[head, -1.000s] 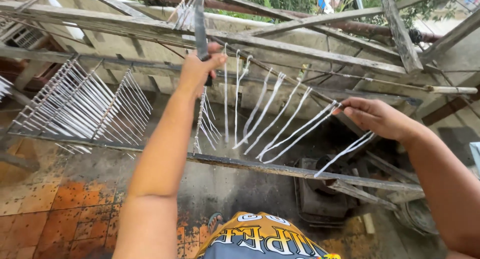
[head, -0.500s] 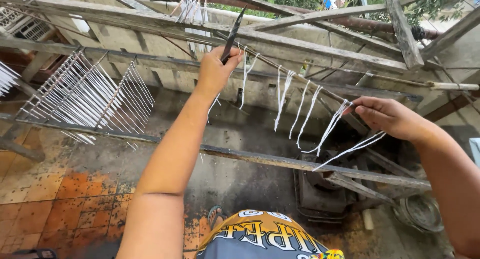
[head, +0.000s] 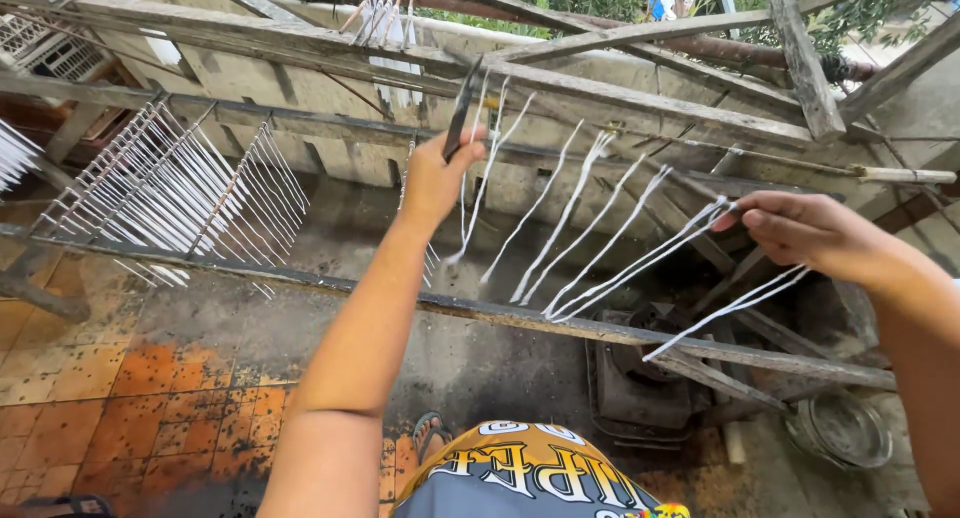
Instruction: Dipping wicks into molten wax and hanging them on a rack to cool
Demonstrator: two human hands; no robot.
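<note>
My left hand (head: 436, 173) is raised at centre and grips a thin dark knife (head: 462, 106) that points up toward a wooden beam (head: 640, 103). My right hand (head: 808, 231) pinches the end of a slim rod (head: 700, 193) at the right. Several white candle-like strands (head: 575, 228) hang in pairs from that rod and slant down to the left. More white strands (head: 725, 310) trail below my right hand.
Racks of hanging white strands (head: 175, 193) fill the left side under weathered wooden beams. A long plank (head: 560, 323) crosses below the hands. A dark stove (head: 640, 388) and a metal bowl (head: 848, 430) stand on the floor at the right. Orange tiles (head: 120, 398) cover the lower left.
My right hand has lifted the rod's end a little to the right, so the strands swing out and slant left. My left hand with the knife has dropped slightly.
</note>
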